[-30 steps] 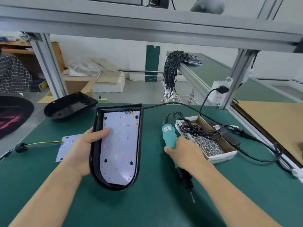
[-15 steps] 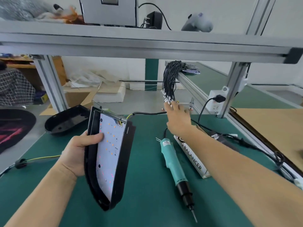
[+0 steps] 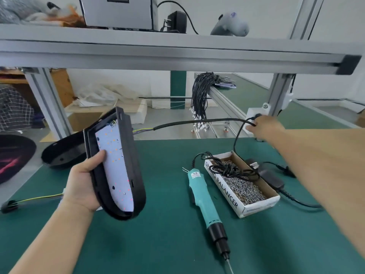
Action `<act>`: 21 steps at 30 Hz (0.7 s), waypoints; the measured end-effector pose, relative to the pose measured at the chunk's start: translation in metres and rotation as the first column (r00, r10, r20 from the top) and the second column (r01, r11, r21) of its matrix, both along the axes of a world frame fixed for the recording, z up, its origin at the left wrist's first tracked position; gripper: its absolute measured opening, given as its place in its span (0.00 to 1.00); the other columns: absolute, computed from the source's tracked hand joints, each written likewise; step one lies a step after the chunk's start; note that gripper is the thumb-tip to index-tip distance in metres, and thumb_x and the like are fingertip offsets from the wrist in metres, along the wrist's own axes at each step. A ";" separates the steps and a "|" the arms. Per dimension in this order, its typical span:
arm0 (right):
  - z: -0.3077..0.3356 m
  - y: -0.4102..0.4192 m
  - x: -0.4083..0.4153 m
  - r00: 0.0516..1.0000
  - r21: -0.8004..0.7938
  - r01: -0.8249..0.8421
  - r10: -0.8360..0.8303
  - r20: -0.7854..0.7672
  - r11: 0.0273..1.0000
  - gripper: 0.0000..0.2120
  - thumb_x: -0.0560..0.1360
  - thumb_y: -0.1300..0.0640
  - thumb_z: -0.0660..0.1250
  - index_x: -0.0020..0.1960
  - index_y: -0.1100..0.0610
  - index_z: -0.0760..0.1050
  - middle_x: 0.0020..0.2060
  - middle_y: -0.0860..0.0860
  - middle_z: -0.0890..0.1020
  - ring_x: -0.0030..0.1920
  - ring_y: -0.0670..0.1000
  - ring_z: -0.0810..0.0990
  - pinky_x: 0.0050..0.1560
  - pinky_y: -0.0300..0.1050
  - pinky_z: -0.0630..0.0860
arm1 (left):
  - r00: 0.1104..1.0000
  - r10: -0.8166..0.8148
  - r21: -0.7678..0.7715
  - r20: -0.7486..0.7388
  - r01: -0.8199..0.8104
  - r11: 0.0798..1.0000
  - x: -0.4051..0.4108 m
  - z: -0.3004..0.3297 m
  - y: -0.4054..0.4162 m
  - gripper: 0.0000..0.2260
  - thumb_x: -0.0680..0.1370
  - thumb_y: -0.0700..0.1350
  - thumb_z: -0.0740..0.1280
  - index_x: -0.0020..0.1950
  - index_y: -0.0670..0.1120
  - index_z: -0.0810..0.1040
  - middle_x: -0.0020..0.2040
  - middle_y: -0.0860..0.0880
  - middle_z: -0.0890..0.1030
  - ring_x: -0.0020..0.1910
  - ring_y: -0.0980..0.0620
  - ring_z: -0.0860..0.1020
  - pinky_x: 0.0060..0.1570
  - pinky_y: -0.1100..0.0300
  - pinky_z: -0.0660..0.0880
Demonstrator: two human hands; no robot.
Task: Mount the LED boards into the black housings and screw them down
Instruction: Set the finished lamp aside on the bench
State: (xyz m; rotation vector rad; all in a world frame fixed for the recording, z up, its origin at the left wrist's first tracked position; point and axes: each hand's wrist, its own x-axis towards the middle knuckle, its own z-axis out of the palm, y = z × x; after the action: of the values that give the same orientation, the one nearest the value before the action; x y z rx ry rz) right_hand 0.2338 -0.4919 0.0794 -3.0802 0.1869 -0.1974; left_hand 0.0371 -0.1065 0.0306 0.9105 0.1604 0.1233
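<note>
Both hands are occupied. The left hand (image 3: 83, 182) grips the tilted black housing (image 3: 136, 175), thumb on the LED board (image 3: 118, 171). The right hand (image 3: 266, 126) pinches the housing's cable (image 3: 197, 122).

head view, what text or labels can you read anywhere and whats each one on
"SPRING BALANCER", first word partly hidden by a cable: side of the cardboard screw box.
Small white label on the teal electric screwdriver: too small to read.
Label on the black power adapter: blurred.
LED board in the black housing: no legible print.
</note>
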 end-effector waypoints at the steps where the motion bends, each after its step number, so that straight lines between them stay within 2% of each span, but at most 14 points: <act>1: 0.005 -0.016 -0.004 1.000 0.024 0.016 -0.016 -0.011 1.000 0.20 0.80 0.45 0.60 0.44 0.63 0.75 0.40 0.59 0.81 0.41 0.57 0.78 0.40 0.45 0.73 | 0.999 0.046 -0.009 -0.004 -0.046 0.999 0.001 0.000 0.001 0.16 0.77 0.46 0.61 0.38 0.47 0.87 0.41 0.49 0.86 0.38 0.49 0.85 0.35 0.49 0.82; 2: 0.010 -0.028 -0.010 1.000 0.066 0.020 -0.020 0.013 0.998 0.22 0.79 0.44 0.61 0.40 0.62 0.74 0.37 0.59 0.81 0.40 0.58 0.79 0.38 0.45 0.72 | 0.997 0.082 -0.021 -0.014 -0.082 0.996 0.002 0.001 0.000 0.18 0.79 0.46 0.60 0.36 0.48 0.86 0.40 0.50 0.86 0.37 0.51 0.85 0.33 0.51 0.81; 4: 0.023 -0.036 -0.024 0.989 0.232 -0.001 -0.034 0.146 0.973 0.23 0.77 0.44 0.63 0.35 0.62 0.73 0.29 0.57 0.77 0.37 0.58 0.79 0.33 0.45 0.70 | 0.987 0.155 0.009 -0.030 -0.155 0.988 0.007 0.004 -0.005 0.15 0.79 0.43 0.61 0.37 0.48 0.84 0.38 0.51 0.85 0.33 0.52 0.84 0.31 0.56 0.81; 6: 0.038 -0.025 -0.038 0.967 0.450 -0.087 -0.033 0.252 0.889 0.15 0.75 0.49 0.68 0.38 0.60 0.74 0.30 0.54 0.75 0.34 0.55 0.76 0.33 0.44 0.68 | 0.973 0.232 0.063 -0.003 -0.231 0.971 0.014 0.008 -0.021 0.10 0.79 0.39 0.62 0.43 0.50 0.79 0.38 0.52 0.84 0.34 0.51 0.83 0.34 0.57 0.80; 7: 0.046 -0.014 -0.046 0.966 0.585 -0.151 -0.006 0.257 0.797 0.09 0.74 0.54 0.68 0.42 0.60 0.75 0.31 0.53 0.74 0.33 0.53 0.73 0.31 0.42 0.67 | 0.964 0.266 0.088 0.016 -0.266 0.960 0.019 0.010 -0.033 0.10 0.79 0.38 0.61 0.45 0.50 0.78 0.39 0.52 0.84 0.37 0.50 0.83 0.38 0.54 0.81; 8: 0.054 -0.001 -0.055 0.970 0.735 -0.210 0.042 0.241 0.645 0.03 0.75 0.59 0.65 0.46 0.59 0.75 0.32 0.52 0.72 0.31 0.49 0.70 0.29 0.40 0.66 | 0.957 0.288 0.105 0.036 -0.291 0.951 0.022 0.013 -0.048 0.10 0.79 0.36 0.61 0.46 0.50 0.78 0.41 0.51 0.84 0.40 0.47 0.83 0.43 0.51 0.80; 10: 0.059 0.025 -0.074 0.966 0.930 -0.243 0.158 0.206 0.274 0.05 0.77 0.67 0.59 0.48 0.60 0.73 0.31 0.50 0.68 0.27 0.44 0.66 0.24 0.36 0.64 | 0.950 0.303 0.115 0.073 -0.310 0.944 0.024 0.020 -0.081 0.11 0.78 0.34 0.62 0.46 0.49 0.79 0.42 0.50 0.84 0.42 0.45 0.81 0.49 0.46 0.78; 11: 0.058 0.036 -0.085 0.957 0.958 -0.239 0.205 0.206 0.155 0.07 0.77 0.69 0.57 0.48 0.60 0.73 0.31 0.50 0.67 0.27 0.44 0.65 0.23 0.35 0.64 | 0.953 0.291 0.104 0.087 -0.299 0.949 0.025 0.024 -0.097 0.11 0.77 0.34 0.62 0.46 0.49 0.79 0.41 0.50 0.84 0.42 0.45 0.81 0.50 0.45 0.78; 12: 0.056 0.046 -0.095 0.948 0.966 -0.243 0.232 0.216 0.091 0.09 0.78 0.70 0.57 0.48 0.60 0.72 0.31 0.49 0.67 0.28 0.44 0.65 0.23 0.34 0.65 | 0.958 0.271 0.092 0.092 -0.279 0.956 0.026 0.027 -0.112 0.11 0.77 0.34 0.62 0.46 0.49 0.79 0.40 0.50 0.84 0.41 0.46 0.81 0.50 0.46 0.78; 14: 0.049 0.059 -0.110 0.936 0.959 -0.281 0.229 0.267 0.032 0.11 0.78 0.71 0.56 0.46 0.58 0.72 0.31 0.50 0.66 0.30 0.45 0.65 0.24 0.34 0.65 | 0.972 0.218 0.061 0.088 -0.223 0.973 0.029 0.032 -0.140 0.11 0.77 0.34 0.62 0.47 0.48 0.79 0.39 0.50 0.85 0.39 0.47 0.82 0.48 0.46 0.79; 16: 0.042 0.061 -0.121 0.939 0.946 -0.317 0.165 0.303 0.064 0.13 0.80 0.70 0.55 0.45 0.55 0.72 0.32 0.50 0.69 0.30 0.45 0.67 0.26 0.33 0.67 | 0.985 0.160 0.018 0.065 -0.161 0.987 0.031 0.038 -0.164 0.10 0.77 0.34 0.62 0.47 0.47 0.78 0.39 0.49 0.85 0.38 0.47 0.82 0.47 0.45 0.79; 18: 0.037 0.054 -0.132 0.946 0.947 -0.315 0.106 0.307 0.069 0.14 0.81 0.67 0.55 0.44 0.53 0.74 0.34 0.49 0.75 0.31 0.44 0.73 0.30 0.33 0.71 | 0.994 0.100 -0.010 0.045 -0.100 0.995 0.033 0.043 -0.185 0.09 0.77 0.33 0.62 0.46 0.46 0.78 0.41 0.46 0.84 0.40 0.46 0.82 0.47 0.45 0.79; 20: 0.032 0.040 -0.143 0.956 0.957 -0.287 0.068 0.284 0.031 0.13 0.82 0.61 0.55 0.48 0.54 0.77 0.40 0.50 0.81 0.36 0.46 0.79 0.39 0.38 0.76 | 0.999 0.038 0.000 0.026 -0.038 0.999 0.037 0.046 -0.206 0.08 0.77 0.33 0.63 0.45 0.45 0.77 0.42 0.44 0.83 0.39 0.45 0.81 0.46 0.45 0.79; 21: 0.030 0.030 -0.148 0.961 0.961 -0.274 0.047 0.273 0.024 0.12 0.83 0.56 0.56 0.51 0.54 0.78 0.44 0.50 0.83 0.41 0.47 0.81 0.46 0.43 0.77 | 1.000 0.008 0.010 0.015 -0.008 1.000 0.040 0.048 -0.217 0.08 0.77 0.33 0.63 0.45 0.45 0.77 0.41 0.44 0.83 0.38 0.45 0.81 0.45 0.46 0.79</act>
State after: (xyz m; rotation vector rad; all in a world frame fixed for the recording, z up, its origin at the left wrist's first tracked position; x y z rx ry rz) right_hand 0.0857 -0.4617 0.1096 -1.5327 -0.0610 -0.1831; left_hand 0.0768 -0.3235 0.0784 0.9187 0.1498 0.1380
